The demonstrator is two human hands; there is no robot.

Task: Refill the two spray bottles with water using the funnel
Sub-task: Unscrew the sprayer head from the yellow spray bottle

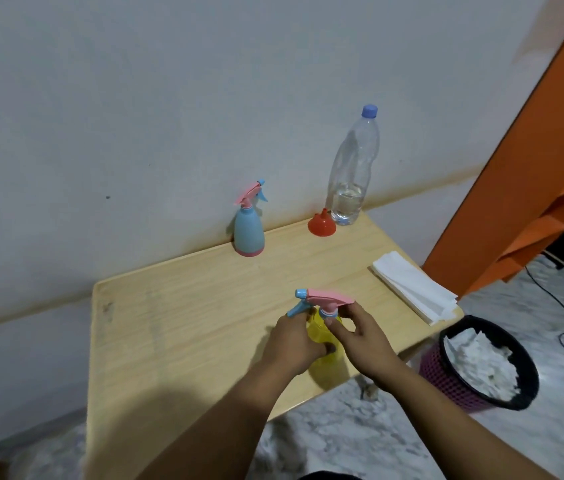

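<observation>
A yellow spray bottle [325, 367] stands near the table's front edge. My left hand [294, 342] is wrapped around its body. My right hand [360, 336] pinches the collar under its pink and blue spray head [322, 299]. A blue spray bottle [249, 230] with a pink trigger head stands upright at the back by the wall. An orange funnel [322, 224] sits upside down at the back right. Beside it a clear plastic water bottle [353, 168] with a blue cap holds a little water at the bottom.
The wooden table [169, 323] stands against a white wall. A stack of white paper towels [415, 291] lies at its right edge. A mesh waste bin [481, 365] with crumpled paper stands on the floor to the right. An orange door [533, 168] is beyond it.
</observation>
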